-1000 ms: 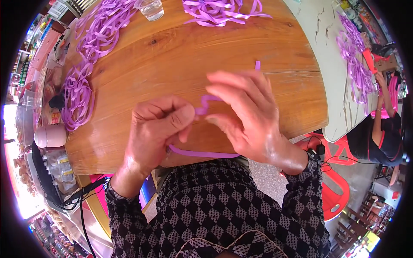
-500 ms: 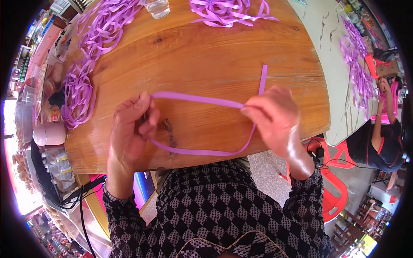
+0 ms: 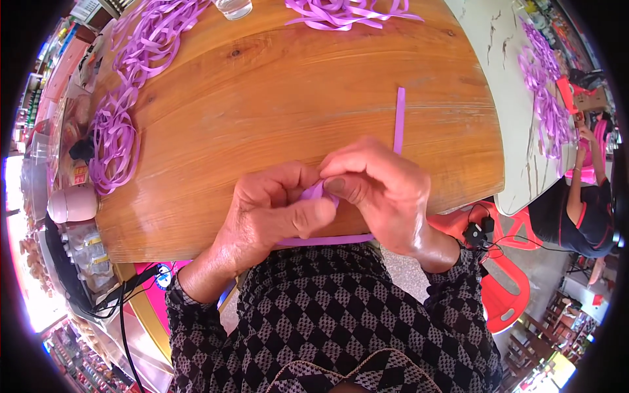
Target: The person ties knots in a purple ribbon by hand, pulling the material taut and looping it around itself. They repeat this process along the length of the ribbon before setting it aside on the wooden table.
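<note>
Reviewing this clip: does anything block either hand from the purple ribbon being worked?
Nothing visible does. The left hand and right hand meet directly at the purple ribbon; the clear cup and far ribbon heap sit well beyond them.

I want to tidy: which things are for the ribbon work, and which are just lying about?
For the work:
- Purple ribbon in left hand and right hand
- Ribbon piles, probably

Apparently lying about:
- Clear cup
- Pink rounded object
- Red plastic seat
</note>
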Demonstrator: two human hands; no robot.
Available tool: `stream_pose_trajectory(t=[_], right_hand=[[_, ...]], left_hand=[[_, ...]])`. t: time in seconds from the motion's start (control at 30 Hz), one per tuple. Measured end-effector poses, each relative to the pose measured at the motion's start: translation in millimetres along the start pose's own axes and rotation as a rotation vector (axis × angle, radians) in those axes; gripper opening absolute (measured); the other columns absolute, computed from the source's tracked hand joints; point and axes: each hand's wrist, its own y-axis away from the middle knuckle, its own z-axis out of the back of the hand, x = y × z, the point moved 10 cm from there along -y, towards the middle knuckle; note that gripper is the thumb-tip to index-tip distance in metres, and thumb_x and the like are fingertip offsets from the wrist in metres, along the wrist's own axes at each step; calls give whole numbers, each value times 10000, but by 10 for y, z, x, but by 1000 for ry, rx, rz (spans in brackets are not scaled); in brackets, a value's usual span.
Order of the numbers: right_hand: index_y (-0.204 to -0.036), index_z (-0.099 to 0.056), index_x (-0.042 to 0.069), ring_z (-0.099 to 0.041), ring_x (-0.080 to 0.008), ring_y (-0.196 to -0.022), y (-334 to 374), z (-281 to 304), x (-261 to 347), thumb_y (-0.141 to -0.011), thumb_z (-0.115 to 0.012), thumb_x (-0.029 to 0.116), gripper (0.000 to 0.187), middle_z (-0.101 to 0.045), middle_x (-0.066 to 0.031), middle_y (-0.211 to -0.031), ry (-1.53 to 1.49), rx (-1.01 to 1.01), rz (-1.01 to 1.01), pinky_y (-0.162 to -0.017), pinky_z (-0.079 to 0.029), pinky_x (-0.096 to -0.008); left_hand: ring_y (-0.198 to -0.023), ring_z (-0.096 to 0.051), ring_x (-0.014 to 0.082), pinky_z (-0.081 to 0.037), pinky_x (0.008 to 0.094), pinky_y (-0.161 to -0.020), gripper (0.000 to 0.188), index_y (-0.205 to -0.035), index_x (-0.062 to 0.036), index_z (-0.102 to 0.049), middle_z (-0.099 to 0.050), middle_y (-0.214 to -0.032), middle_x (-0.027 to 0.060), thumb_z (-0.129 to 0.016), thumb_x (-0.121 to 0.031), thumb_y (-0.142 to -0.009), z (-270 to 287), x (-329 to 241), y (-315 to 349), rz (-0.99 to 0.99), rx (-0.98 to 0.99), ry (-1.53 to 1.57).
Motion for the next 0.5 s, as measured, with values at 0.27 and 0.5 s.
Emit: stream_pose_trajectory(t=[0.27,0.5], right_hand=[[-883,-594,-37,-570,-97,-682,187,-202,-436,-806,-654,64,141,-621,-66,-777,-787,-122,-475,-619,-469,-213],[-909,-589,-42,-571,-105,-675,312,-460,-490,-790,-685,124,226,-618,-70,-775,-1048,12,-685,-614,-468,-208]], left_hand=[[-702,-527,36,-406,177,-596,135,-931,11,-561,-604,-755,23,-628,-21,-819,-1,-321,131,-435,-162,-272],[-698,-570,82,-465,211,-619,117,-939,10,-576,-621,-747,74,-608,-4,-827,38,-471,302,-655,-256,-520]])
